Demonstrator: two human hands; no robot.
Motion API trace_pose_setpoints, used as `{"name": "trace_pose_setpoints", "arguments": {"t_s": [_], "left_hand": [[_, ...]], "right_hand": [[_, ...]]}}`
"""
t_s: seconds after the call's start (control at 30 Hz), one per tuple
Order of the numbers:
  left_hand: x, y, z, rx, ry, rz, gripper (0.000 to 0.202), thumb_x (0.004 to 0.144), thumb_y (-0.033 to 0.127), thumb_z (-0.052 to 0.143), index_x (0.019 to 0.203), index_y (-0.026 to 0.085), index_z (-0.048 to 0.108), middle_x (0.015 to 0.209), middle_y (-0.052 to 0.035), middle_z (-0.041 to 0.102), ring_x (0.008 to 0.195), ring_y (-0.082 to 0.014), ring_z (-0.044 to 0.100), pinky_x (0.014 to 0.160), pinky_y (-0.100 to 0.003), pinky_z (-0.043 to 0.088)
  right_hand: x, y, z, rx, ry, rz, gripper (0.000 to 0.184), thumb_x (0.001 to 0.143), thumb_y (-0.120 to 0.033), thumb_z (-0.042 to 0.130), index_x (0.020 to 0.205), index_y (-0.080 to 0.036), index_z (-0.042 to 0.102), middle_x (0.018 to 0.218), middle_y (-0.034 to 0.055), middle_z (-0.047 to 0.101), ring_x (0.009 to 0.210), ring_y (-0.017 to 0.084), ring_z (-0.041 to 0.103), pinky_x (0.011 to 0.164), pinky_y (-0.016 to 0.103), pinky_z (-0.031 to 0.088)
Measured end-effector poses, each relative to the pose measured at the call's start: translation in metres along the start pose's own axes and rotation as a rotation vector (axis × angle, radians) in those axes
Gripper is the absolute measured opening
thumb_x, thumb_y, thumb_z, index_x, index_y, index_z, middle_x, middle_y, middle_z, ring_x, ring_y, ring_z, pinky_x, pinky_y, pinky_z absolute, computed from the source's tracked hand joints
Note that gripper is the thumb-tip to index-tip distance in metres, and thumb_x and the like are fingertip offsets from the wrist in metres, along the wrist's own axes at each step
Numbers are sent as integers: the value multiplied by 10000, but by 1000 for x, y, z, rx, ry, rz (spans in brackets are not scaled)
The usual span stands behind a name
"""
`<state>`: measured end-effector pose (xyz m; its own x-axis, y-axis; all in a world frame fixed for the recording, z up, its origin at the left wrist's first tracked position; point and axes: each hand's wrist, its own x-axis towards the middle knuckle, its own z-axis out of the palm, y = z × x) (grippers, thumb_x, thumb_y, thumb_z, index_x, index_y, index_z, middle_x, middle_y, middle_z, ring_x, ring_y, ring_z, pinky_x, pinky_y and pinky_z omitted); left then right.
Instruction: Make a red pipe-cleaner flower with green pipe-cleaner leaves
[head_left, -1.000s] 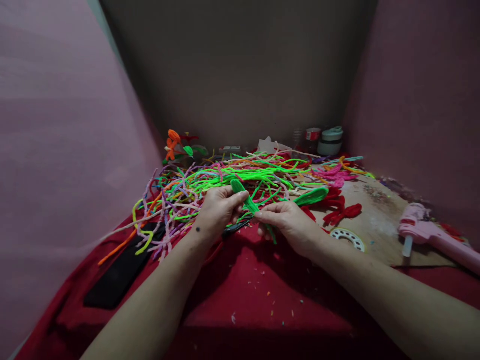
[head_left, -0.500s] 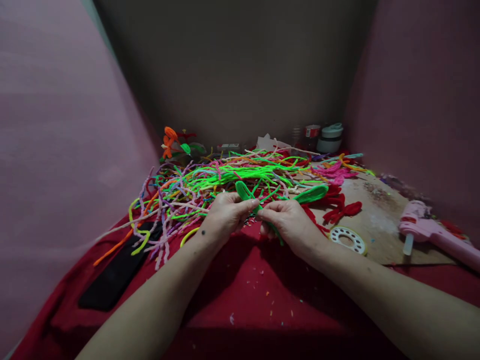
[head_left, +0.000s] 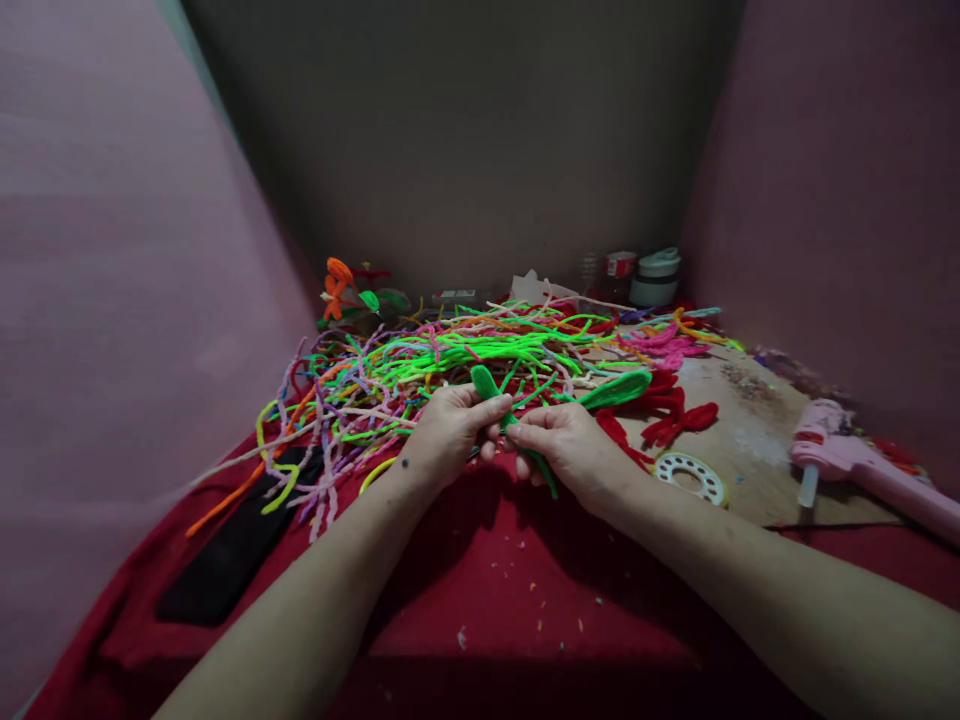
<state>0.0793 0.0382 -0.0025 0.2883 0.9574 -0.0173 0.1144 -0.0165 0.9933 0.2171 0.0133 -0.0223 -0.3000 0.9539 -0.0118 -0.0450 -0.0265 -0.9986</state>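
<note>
A green looped piece (head_left: pixel 484 383) of fuzzy wire is being held just in front of a heap of fuzzy stems (head_left: pixel 480 350) on a bench (head_left: pixel 517 560) draped in red cloth. The piece is being pinched near its rounded end by the left hand (head_left: pixel 456 430), the grip clamped on it between thumb and fingers. Farther down, it is being pinched by the right hand (head_left: pixel 566 440), whose grip is likewise being kept closed on the piece, a thin green tail being left exposed below the fingers. Whether the two hands are touching cannot be told. At the near right of the heap, a second green piece (head_left: pixel 619 388) is being shown slanting upward, its lower end being hidden by the right hand. Right of the heap, red looped pieces (head_left: pixel 679 427) and a white ring (head_left: pixel 681 462) pierced with holes are being displayed at a pale board (head_left: pixel 765 470), and well to the heap's right a pink glue gun (head_left: pixel 847 455) is being supported on its side. At the heap's right end, bright pink pieces (head_left: pixel 667 345) are being bunched together. A flat black object (head_left: pixel 225 560) at the heap's near left is being partly covered by strands. Behind the heap, an orange flower (head_left: pixel 337 285) is being seen toward the left and a lidded container (head_left: pixel 655 285) toward the right. Small scraps are being scattered across the cloth nearest the viewer, in front of the heap.
</note>
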Motion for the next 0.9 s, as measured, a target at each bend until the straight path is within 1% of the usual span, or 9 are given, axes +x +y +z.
{"name": "trace_pose_setpoints", "arguments": {"t_s": [0.1,0.23,0.4,0.43,0.47,0.6,0.7,0.83,0.9], "left_hand": [[1,1,2,156,94,27,274,707,317,613,539,148,478,405,46,498,300,-60,427,323,-174,276],[3,0,4,300,209,119,302,723,355,577,522,166,454,403,56,462,315,-69,405,338,-192,269],[4,-1,3,641,452,441,295,705,284,586,472,165,448,423,60,377,422,-55,328,433,-194,248],[5,0,2,634,463,450,298,704,282,588,471,166,443,423,61,367,426,-56,321,434,-195,245],[5,1,1,575,444,416,304,712,294,582,477,170,432,417,64,358,411,-55,313,422,-196,240],[7,5,-4,197,276,184,321,742,355,557,519,183,401,375,80,347,303,-53,286,328,-196,203],[11,7,-9,64,289,203,256,721,347,599,585,164,482,397,75,406,294,-47,322,312,-182,210],[14,6,-16,-169,361,286,184,738,331,592,802,160,577,519,62,495,362,-38,400,369,-164,287],[13,5,-16,-189,326,223,206,734,338,597,810,147,592,543,52,508,378,-34,408,383,-163,294]], "right_hand": [[1,1,2,-62,45,-9,231,728,-243,508,538,-143,594,407,-14,531,337,62,405,334,174,290],[3,5,3,63,83,5,204,709,-231,521,526,-152,566,366,-27,511,305,63,400,322,172,289],[3,7,4,167,118,124,165,680,-207,543,531,-141,568,341,-30,502,273,66,393,300,176,272],[3,6,5,167,116,136,171,683,-207,541,528,-139,569,339,-30,501,265,63,385,297,175,266],[2,6,5,163,111,141,179,687,-210,539,526,-138,570,338,-30,500,259,60,377,294,175,261],[0,0,7,146,86,114,196,703,-214,531,528,-137,573,341,-30,499,268,54,384,299,169,256],[-1,-2,6,157,90,114,195,706,-230,525,538,-140,568,346,-31,503,273,56,387,307,170,268],[1,-1,1,239,135,56,188,693,-277,543,558,-146,556,370,-34,518,295,58,408,332,170,307],[3,0,0,265,171,27,198,691,-304,553,576,-143,560,388,-32,525,309,61,423,338,171,315]]}}
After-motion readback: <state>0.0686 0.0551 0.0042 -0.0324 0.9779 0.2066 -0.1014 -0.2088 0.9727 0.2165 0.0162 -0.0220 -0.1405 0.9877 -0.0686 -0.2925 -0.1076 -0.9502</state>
